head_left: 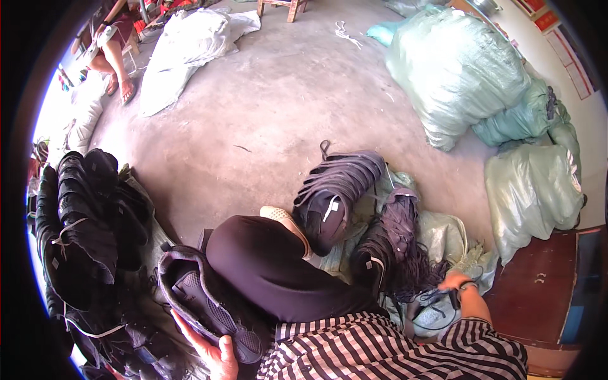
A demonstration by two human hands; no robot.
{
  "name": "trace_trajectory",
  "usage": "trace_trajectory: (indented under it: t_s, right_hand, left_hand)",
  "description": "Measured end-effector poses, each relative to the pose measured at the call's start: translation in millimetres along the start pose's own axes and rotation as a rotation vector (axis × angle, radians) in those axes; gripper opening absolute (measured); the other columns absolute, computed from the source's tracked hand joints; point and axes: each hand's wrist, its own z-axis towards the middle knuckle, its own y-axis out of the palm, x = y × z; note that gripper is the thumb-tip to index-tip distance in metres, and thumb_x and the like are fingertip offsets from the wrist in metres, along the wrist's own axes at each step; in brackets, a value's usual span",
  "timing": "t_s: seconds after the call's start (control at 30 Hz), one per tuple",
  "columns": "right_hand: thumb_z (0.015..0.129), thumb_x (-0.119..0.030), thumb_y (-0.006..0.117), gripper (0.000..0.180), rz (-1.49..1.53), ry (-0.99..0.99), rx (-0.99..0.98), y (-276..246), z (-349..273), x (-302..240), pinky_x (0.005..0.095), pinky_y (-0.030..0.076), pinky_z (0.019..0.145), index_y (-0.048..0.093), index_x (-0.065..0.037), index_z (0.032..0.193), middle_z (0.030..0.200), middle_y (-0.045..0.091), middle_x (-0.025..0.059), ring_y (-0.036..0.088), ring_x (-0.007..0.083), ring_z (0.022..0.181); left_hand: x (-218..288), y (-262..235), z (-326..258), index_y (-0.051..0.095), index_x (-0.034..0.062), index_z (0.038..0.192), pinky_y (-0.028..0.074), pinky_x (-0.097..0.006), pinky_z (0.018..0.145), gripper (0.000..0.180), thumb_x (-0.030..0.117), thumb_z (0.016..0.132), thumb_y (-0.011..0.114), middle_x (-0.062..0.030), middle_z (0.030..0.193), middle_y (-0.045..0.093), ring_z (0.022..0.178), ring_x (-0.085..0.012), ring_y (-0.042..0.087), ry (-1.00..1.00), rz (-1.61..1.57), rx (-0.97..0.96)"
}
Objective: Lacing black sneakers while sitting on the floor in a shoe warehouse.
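Note:
A black shoe upper (206,304) rests against my left thigh, its collar opening facing up. My left hand (212,354) grips its lower side, with the thumb and fingers on the edge. Out to the right, my right hand (457,281) is closed beside a bundle of black shoe uppers with tangled laces (405,253). Dark strands run by its fingertips, but what it holds is too small to make out. Beyond my knee lies another tied stack of dark uppers (342,190), partly over a pale green woven sack (443,234).
Tied stacks of black uppers (85,234) pile up at my left. Large pale green sacks (456,69) stand at the far right, with another sack (535,196) nearer. A white sack (183,54) lies far left, near a seated person's legs (117,66). A wooden stool (285,7) stands far back.

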Motion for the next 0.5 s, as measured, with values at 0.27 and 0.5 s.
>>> trace_trajectory:
  t_s: [0.27, 0.5]
  right_hand:
    - [0.081, -0.03, 0.067, 0.082, 1.268, -0.492, 0.343, -150.3, 56.7, -275.4, 0.0399, 0.052, 0.065, 0.019, -0.002, 0.141, 0.124, 0.053, 0.0185, 0.066, 0.0247, 0.076]
    - [0.09, -0.029, 0.053, 0.029, 1.245, -0.697, -0.463, -85.7, 54.3, -266.8, 0.0298, 0.048, 0.052, 0.054, -0.004, 0.106, 0.06, 0.049, 0.0002, 0.042, 0.0094, 0.04]
  left_hand:
    - [1.6, -0.8, -2.9, 0.002, 0.0042, 0.146, 0.007, -0.04, 0.113, 0.1, 0.058, 0.081, 0.055, -0.0157, 0.152, 0.006, 0.14, -0.0271, 0.008, -0.019, -0.008, 0.009]
    - [7.9, 2.7, -5.9, 0.001, 0.0033, 0.146, 0.006, -0.039, 0.112, 0.103, 0.062, 0.08, 0.053, -0.0155, 0.152, 0.006, 0.14, -0.0275, 0.008, -0.083, 0.003, 0.04]
